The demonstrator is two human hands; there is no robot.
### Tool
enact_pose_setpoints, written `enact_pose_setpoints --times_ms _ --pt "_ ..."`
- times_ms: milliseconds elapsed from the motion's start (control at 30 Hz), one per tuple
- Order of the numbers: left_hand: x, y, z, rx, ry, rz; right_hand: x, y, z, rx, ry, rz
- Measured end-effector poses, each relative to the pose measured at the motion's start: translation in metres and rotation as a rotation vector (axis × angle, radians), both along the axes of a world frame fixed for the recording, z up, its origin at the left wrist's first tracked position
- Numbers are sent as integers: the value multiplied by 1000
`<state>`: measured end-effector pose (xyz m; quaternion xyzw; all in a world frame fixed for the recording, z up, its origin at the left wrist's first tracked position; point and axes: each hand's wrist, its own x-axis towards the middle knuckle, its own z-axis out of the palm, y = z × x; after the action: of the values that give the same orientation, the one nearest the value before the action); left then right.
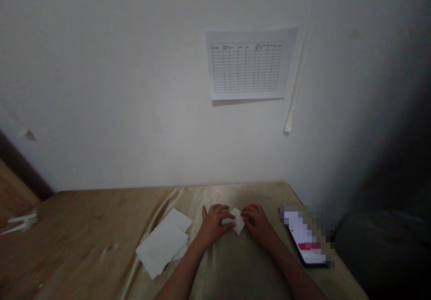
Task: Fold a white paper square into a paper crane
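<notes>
A small folded white paper point(238, 222) lies on the cloth-covered table between my hands, turned so that one corner points towards me. My left hand point(217, 219) is at its left edge, with thumb and index finger against the paper and the other fingers curved outward. On the opposite edge, my right hand point(256, 221) has its bent fingers and thumb on the paper. Left of my left forearm rests a loose stack of white paper sheets point(164, 244), overlapping unevenly.
To the right lies a phone point(305, 237) with a lit, partly pixelated screen. A printed table sheet point(247, 66) hangs on the white wall behind the table point(101, 228). White scraps point(22, 222) lie at the far left. A dark rounded shape point(377, 250) stands beyond the right edge.
</notes>
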<state>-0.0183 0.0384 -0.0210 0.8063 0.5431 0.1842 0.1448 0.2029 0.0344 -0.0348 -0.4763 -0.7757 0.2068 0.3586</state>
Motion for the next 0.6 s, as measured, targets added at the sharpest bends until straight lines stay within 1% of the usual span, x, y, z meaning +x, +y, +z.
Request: enact_pose_setpoints --times_ms 167,367,600 --pt "8 -5 1 40 3 20 0 -1 -1 -4 -28 3" --pt "10 -7 -2 51 11 30 1 1 -4 -13 -40 3" --pt "16 -10 -4 86 25 80 0 1 -6 9 -63 -58"
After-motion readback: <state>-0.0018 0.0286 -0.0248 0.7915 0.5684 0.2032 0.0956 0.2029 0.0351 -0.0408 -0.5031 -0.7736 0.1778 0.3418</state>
